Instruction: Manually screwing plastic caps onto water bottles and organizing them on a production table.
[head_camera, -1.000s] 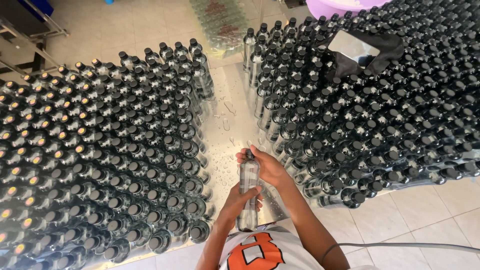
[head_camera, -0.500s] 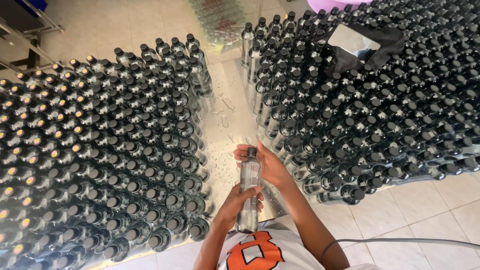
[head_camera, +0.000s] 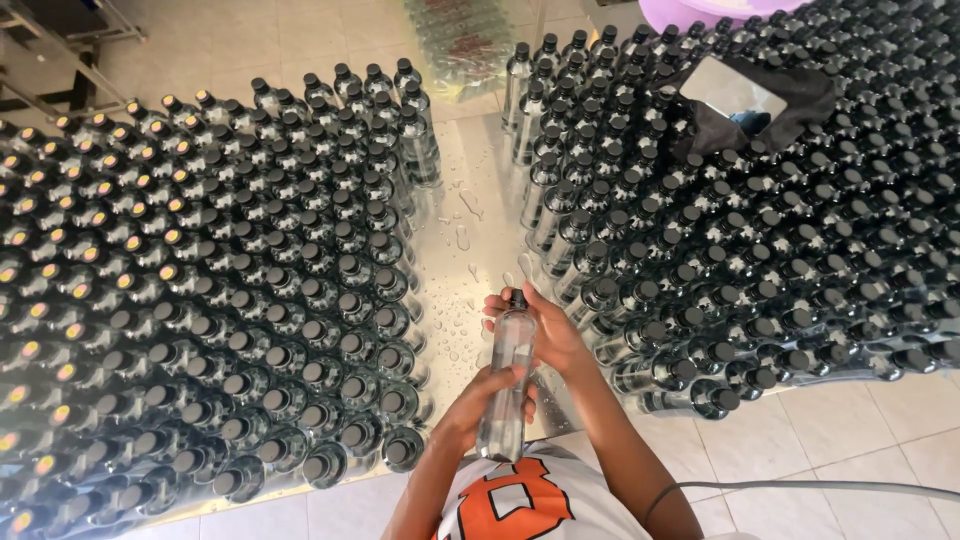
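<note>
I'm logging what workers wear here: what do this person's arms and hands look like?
Both arms are bare, with no sleeve reaching the forearms. The left hand and right hand wear no gloves, and no rings or watch show. The shirt below them is white with an orange and black emblem.

Shrink-wrapped bottle pack (head_camera: 470, 45), top centre, greenish.

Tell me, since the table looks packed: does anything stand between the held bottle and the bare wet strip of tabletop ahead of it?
Nothing visible does. The clear bottle is gripped by the left hand and right hand; the wet strip runs bare between the bottle blocks.
</note>
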